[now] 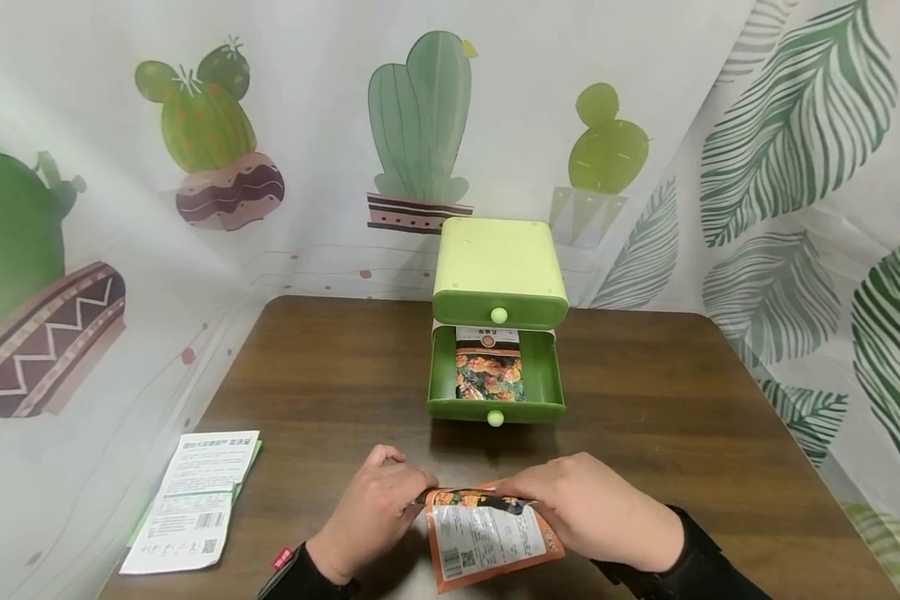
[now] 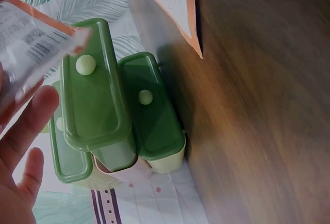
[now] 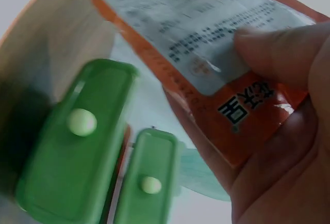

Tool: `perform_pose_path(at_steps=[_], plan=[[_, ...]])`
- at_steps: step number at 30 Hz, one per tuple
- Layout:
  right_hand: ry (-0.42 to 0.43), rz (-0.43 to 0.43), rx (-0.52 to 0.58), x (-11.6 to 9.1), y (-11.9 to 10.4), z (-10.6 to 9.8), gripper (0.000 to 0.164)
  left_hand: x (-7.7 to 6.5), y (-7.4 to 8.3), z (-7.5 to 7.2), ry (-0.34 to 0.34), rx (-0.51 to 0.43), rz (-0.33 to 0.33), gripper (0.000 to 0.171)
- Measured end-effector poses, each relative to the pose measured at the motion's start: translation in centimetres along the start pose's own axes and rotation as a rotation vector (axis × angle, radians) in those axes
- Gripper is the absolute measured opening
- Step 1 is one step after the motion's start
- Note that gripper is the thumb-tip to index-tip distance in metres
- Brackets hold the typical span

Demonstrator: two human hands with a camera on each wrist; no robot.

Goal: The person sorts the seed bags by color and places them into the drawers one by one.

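Observation:
Both hands hold a seed packet, its flower-printed front (image 1: 465, 498) seen edge-on from above. My left hand (image 1: 375, 508) pinches one end of the packet; its little fingers stick out beside it in the left wrist view. My right hand (image 1: 600, 508) grips the other end, thumb across the white label of the orange back (image 3: 206, 33). Beneath it on the table lies another orange-edged packet (image 1: 487, 546), label side up. Ahead stands a small green drawer unit (image 1: 500, 258). Its pulled-out drawer (image 1: 543, 379) contains a flower-printed packet (image 1: 487, 367).
White-labelled packets with green edges (image 1: 195, 500) are stacked at the table's left edge. In the left wrist view, the lowest drawer (image 2: 149, 110) is closed. A cactus-and-leaf printed cloth (image 1: 307, 100) hangs behind the brown wooden table (image 1: 330, 367).

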State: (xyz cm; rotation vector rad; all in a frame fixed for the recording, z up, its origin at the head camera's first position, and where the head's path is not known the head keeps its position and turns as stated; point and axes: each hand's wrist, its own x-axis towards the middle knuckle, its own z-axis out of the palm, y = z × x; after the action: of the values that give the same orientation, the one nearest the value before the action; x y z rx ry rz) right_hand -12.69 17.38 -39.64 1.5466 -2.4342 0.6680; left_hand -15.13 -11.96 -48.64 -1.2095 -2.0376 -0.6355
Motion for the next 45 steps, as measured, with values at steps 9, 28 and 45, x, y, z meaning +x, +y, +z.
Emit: perform_pose_path(at_steps=[9, 28, 45], plan=[[0.065, -0.055, 0.047, 0.7, -0.5, -4.1, 0.011, -0.2, -0.9, 0.2, -0.012, -0.028, 0.017, 0.02], [0.383, 0.012, -0.467, 2.2, 0.6, -6.7, 0.054, -2.8, -3.0, -1.9, -0.418, 0.262, -0.553, 0.053], [0.165, 0.115, -0.59, 4.4, 5.3, -1.1, 0.05, -3.4, -4.4, -2.4, -0.538, 0.253, -0.71, 0.062]])
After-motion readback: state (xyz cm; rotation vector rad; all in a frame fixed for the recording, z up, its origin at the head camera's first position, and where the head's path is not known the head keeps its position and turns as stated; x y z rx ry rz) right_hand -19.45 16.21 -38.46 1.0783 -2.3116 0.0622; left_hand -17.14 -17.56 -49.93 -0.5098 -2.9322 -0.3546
